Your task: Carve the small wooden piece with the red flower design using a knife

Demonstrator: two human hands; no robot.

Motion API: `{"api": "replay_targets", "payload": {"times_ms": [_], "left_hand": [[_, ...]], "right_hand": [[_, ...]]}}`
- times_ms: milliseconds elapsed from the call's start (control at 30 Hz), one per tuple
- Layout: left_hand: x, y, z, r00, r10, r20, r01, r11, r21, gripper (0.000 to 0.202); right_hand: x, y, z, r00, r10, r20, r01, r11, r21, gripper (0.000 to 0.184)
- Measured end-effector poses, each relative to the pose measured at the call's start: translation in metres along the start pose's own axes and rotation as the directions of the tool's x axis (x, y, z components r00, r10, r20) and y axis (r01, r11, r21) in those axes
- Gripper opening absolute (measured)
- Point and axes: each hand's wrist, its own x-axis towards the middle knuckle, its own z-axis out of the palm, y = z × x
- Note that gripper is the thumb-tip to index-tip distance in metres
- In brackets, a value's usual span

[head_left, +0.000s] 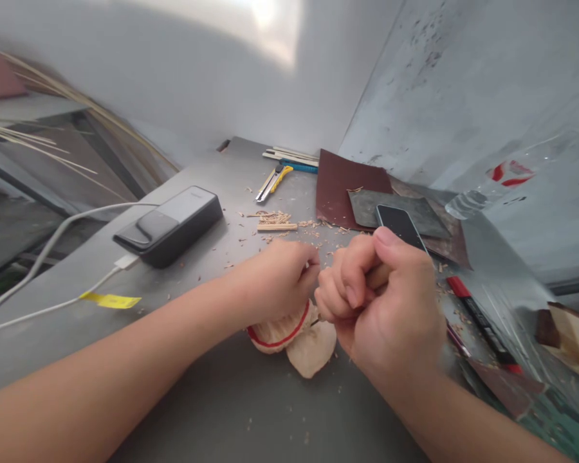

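My left hand (277,280) is closed over a pale carved wooden piece (299,337) with a red line around it, pressing it on the grey table (222,399). My right hand (386,302) is a fist around a wooden tool handle (379,276); its tip meets the wood between my hands and is mostly hidden. Wood shavings (280,222) lie scattered just beyond my hands.
A black power bank (174,222) with a white cable (53,244) sits at the left. A yellow utility knife (274,182), dark red sandpaper (342,186), a phone (400,225), a red-capped marker (477,321) and a plastic bottle (492,186) lie behind and right.
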Motion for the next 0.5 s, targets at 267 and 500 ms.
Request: {"api": "replay_targets", "payload": {"times_ms": [267,500], "left_hand": [[-0.003,0.003,-0.001,1.0,0.012,0.021,-0.013,1.0,0.012,0.017],[-0.007,0.008,0.001,0.998,-0.043,-0.035,0.047,0.993,0.111,0.013]], "right_hand": [[-0.005,-0.006,0.003,0.997,-0.068,-0.028,0.067,0.997,-0.036,0.065],[-0.014,0.001,0.002,0.991,-0.116,-0.062,0.108,0.987,-0.12,0.061]]}}
